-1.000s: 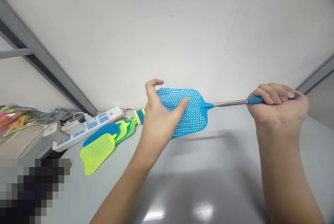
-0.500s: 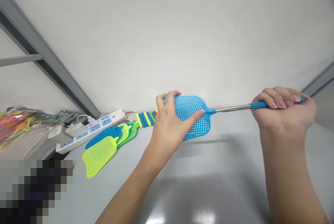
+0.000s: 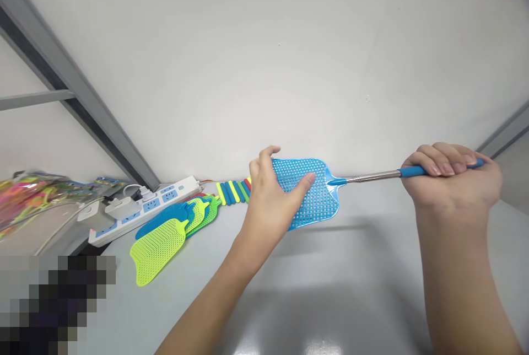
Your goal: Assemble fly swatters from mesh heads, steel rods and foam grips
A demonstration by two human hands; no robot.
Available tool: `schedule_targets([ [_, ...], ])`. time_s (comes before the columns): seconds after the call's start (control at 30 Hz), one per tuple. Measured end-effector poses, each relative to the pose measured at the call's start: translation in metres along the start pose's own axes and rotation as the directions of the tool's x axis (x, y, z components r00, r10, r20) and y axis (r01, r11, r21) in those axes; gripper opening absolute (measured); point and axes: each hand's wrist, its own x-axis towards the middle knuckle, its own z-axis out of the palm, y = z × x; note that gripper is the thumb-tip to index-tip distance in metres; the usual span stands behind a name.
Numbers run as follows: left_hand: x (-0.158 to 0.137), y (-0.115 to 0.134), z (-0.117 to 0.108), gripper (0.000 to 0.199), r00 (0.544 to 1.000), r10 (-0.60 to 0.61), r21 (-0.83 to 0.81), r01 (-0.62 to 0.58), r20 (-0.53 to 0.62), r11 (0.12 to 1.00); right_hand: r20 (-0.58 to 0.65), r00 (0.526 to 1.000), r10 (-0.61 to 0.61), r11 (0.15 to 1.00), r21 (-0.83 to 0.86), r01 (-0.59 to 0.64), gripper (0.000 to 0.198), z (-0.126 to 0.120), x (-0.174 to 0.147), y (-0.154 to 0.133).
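A blue fly swatter point(image 3: 320, 198) is held level above the grey table, its mesh head to the left and its metal shaft running right to a blue grip. My left hand point(image 3: 275, 189) grips the mesh head, thumb across its near face and fingers mostly hidden behind. Around the blue grip, my right hand point(image 3: 452, 176) is closed with the fingers wrapped over it. To the left lie loose swatter heads on the table: a yellow-green head point(image 3: 159, 250) in front, with blue heads point(image 3: 163, 221) and a green head point(image 3: 210, 213) behind it.
A white power strip point(image 3: 142, 213) with plugs in it lies behind the swatter heads. A row of coloured grips point(image 3: 231, 192) rests along the wall. Plastic-wrapped colourful items point(image 3: 31, 200) are at the far left. A grey metal frame point(image 3: 78, 74) runs up the left side.
My left thumb has slid left, off the neck and onto the mesh. The swatter head's face has tilted slightly. The right hand keeps its hold on the grip.
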Motion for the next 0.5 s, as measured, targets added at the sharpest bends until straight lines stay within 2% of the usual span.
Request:
schedule_targets([
  [0.07, 0.001, 0.002, -0.003, 0.057, 0.995, -0.097, -0.171, 0.1, 0.026, 0.98, -0.001, 1.0, 0.002, 1.0, 0.016, -0.002, 0.018, -0.001, 0.001, -0.002],
  [0.1, 0.003, 0.003, -0.005, 0.059, 0.981, -0.17, -0.297, 0.189, 0.089, 0.936, -0.008, 1.0, 0.007, 1.0, 0.026, -0.007, 0.018, -0.001, 0.002, -0.003],
  [0.13, 0.005, 0.003, -0.007, 0.059, 0.952, -0.238, -0.43, 0.3, 0.194, 0.851, -0.016, 1.0, 0.014, 0.999, 0.036, -0.013, 0.018, -0.002, 0.003, -0.004],
  [0.2, 0.01, 0.004, -0.012, 0.048, 0.831, -0.289, -0.611, 0.548, 0.475, 0.571, -0.033, 0.999, 0.028, 0.998, 0.051, -0.026, 0.018, -0.003, 0.004, -0.005],
  [0.27, 0.015, 0.003, -0.015, 0.028, 0.698, -0.229, -0.633, 0.714, 0.679, 0.298, -0.033, 0.999, 0.032, 0.998, 0.062, -0.03, 0.017, -0.004, 0.005, -0.005],
  [0.33, 0.019, 0.0, -0.016, 0.019, 0.631, -0.19, -0.615, 0.776, 0.752, 0.142, -0.033, 0.999, 0.03, 0.997, 0.077, -0.028, 0.017, -0.004, 0.005, -0.005],
  [0.4, 0.02, -0.001, -0.014, 0.019, 0.596, -0.189, -0.597, 0.8, 0.78, 0.059, -0.031, 0.999, 0.04, 0.995, 0.093, -0.037, 0.016, -0.004, 0.005, -0.005],
  [0.5, 0.018, -0.002, -0.009, 0.022, 0.563, -0.151, -0.571, 0.821, 0.812, -0.006, -0.02, 0.998, 0.055, 0.993, 0.106, -0.053, 0.016, -0.004, 0.005, -0.005],
])
